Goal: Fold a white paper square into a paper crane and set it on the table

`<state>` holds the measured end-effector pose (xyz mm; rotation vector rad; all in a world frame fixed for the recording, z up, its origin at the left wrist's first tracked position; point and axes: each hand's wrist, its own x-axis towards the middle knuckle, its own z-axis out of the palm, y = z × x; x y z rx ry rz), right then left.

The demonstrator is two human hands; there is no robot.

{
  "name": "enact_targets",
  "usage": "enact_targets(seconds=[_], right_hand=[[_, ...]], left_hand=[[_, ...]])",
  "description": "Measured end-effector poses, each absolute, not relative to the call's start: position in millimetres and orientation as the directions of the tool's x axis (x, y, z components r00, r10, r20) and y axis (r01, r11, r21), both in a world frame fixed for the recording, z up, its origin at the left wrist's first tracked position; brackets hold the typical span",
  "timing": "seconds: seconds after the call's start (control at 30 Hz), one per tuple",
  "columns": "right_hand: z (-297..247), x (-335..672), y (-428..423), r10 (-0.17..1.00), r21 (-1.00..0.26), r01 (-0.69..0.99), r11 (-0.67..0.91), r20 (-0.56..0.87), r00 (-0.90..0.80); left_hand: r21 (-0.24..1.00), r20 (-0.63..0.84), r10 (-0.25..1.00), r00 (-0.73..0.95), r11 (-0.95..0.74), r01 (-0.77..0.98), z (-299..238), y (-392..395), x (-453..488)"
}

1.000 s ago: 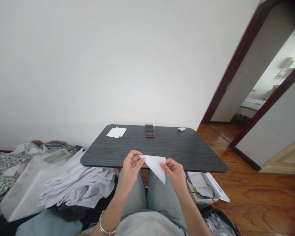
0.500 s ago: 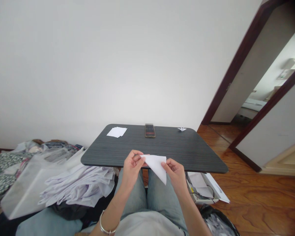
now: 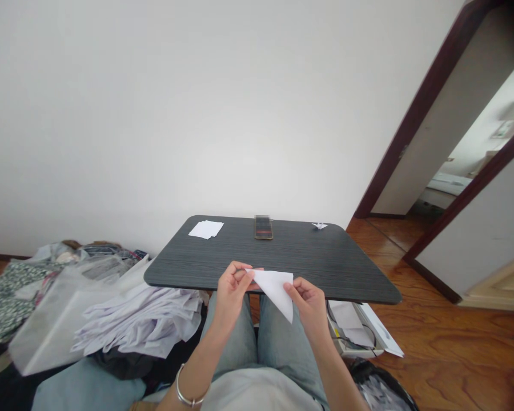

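Observation:
A white sheet of paper (image 3: 277,287), folded into a triangle, is held up between my two hands near the table's front edge. My left hand (image 3: 235,286) pinches its left corner between thumb and fingers. On the other side, my right hand (image 3: 306,294) grips the right edge with the thumb in front; the fingers behind the paper are partly hidden. One point of the triangle hangs down over my lap. At the far right of the dark table (image 3: 223,262) lies a small folded paper figure (image 3: 319,226).
A stack of white paper (image 3: 206,229) lies at the table's back left, a phone-like dark object (image 3: 263,227) at back centre. Clothes (image 3: 141,319) are heaped at left. On the right floor are a box with cables (image 3: 353,331) and a black bag (image 3: 381,388) holding scraps.
The whole view has shifted slightly. Both hands keep their hold on the folded paper, which looks nearly the same.

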<state>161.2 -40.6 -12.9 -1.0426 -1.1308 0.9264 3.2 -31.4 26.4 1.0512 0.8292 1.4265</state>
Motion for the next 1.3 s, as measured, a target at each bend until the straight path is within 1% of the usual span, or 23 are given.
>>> enact_targets(seconds=[0.27,0.7,0.9,1.3], right_hand=[[-17.2,160.9,-40.0,0.956,-0.965,-0.111,0.238,0.213,0.201],[-18.7,158.7,-40.6,0.96,-0.956,-0.169,0.239,0.207,0.188],[-22.1,158.0,-38.8,0.96,-0.96,-0.144,0.238,0.21,0.187],[-17.2,155.4,-42.5,0.957,-0.96,-0.134,0.244,0.216,0.194]], left_hand=[[0.926,0.125,0.992,0.031,-0.105,-0.364,26.4,-30.0,1.3],[0.953,0.116,0.987,0.107,-0.081,-0.293,29.4,-23.3,-14.3],[0.959,0.092,0.994,0.058,-0.073,-0.274,30.6,-22.9,-17.2],[0.95,0.128,0.992,0.011,-0.119,-0.287,30.5,-22.3,-17.8]])
